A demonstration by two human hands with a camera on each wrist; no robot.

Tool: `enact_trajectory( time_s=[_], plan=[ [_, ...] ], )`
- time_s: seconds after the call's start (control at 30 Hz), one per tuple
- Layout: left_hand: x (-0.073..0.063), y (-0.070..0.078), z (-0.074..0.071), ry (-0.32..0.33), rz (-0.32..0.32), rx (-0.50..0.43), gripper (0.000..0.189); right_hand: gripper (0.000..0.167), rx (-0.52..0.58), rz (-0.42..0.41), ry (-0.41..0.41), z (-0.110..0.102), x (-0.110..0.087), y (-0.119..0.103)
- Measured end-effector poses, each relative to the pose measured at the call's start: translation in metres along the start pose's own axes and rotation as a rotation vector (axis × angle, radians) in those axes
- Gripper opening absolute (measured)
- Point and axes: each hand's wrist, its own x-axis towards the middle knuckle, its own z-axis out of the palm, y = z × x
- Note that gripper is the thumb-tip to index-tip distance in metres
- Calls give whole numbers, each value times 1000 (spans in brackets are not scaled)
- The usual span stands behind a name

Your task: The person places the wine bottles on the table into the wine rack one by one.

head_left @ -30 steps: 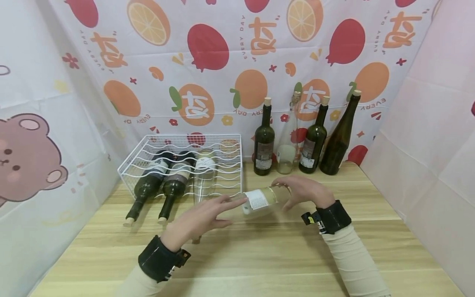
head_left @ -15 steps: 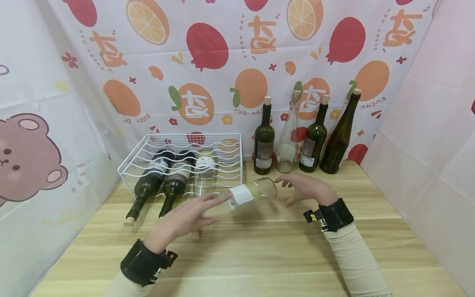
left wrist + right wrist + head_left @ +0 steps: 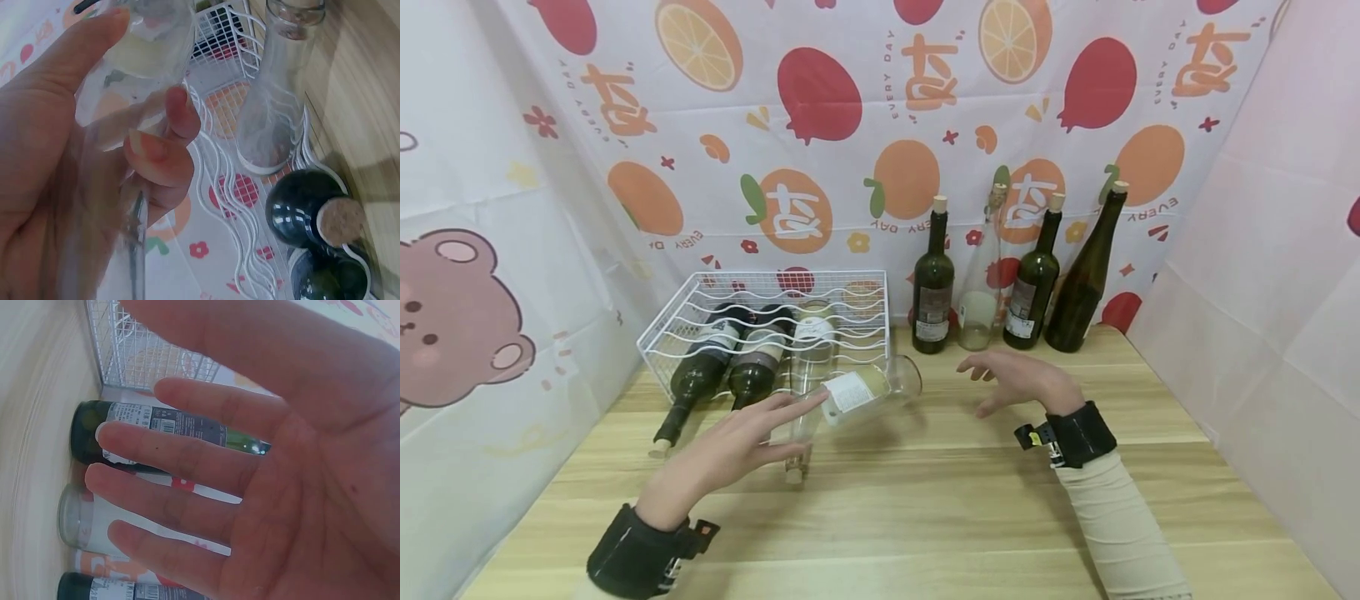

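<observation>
My left hand (image 3: 730, 446) grips a clear glass bottle (image 3: 850, 392) by its neck end, which the hand partly hides. The bottle lies tilted in the air with its base to the right and a white label on its side. In the left wrist view the fingers (image 3: 164, 165) curl round the clear glass. My right hand (image 3: 1022, 382) is apart from the bottle, its fingers (image 3: 187, 450) spread with nothing in the palm. Just behind the held bottle stands a white wire rack (image 3: 889, 329). In it lie two dark bottles (image 3: 700, 367) and another clear bottle (image 3: 808, 358), necks toward me.
Several corked bottles stand along the back right: a dark green bottle (image 3: 933, 287), a clear bottle (image 3: 979, 308), a second green bottle (image 3: 1032, 287) and a leaning brown-green bottle (image 3: 1082, 287). A printed curtain (image 3: 880, 100) hangs behind the wooden table (image 3: 925, 517).
The right hand has let go of the bottle's base and opened. My left hand has carried the clear bottle leftward, in front of the rack.
</observation>
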Motion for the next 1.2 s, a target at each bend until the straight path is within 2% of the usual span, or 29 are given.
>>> enact_trajectory(
  time_s=[0.17,0.43,0.63,0.77,1.0,1.2],
  plan=[
    [-9,0,-8,-43,-40,-16,72,68,29,41,-8,1,-1,2],
    [-15,-6,-5,24,22,20,73,67,38,64,-15,2,-1,3],
    [-18,-11,-2,11,-14,29,77,68,32,52,-14,2,-1,3],
    [-18,-13,2,-1,-33,-9,80,67,32,41,-10,1,-1,3],
    [-19,-12,5,51,32,-42,83,66,46,36,-12,-1,-1,2],
    [-20,-8,6,15,-7,-83,86,65,50,36,-17,-1,-2,2]
  ],
)
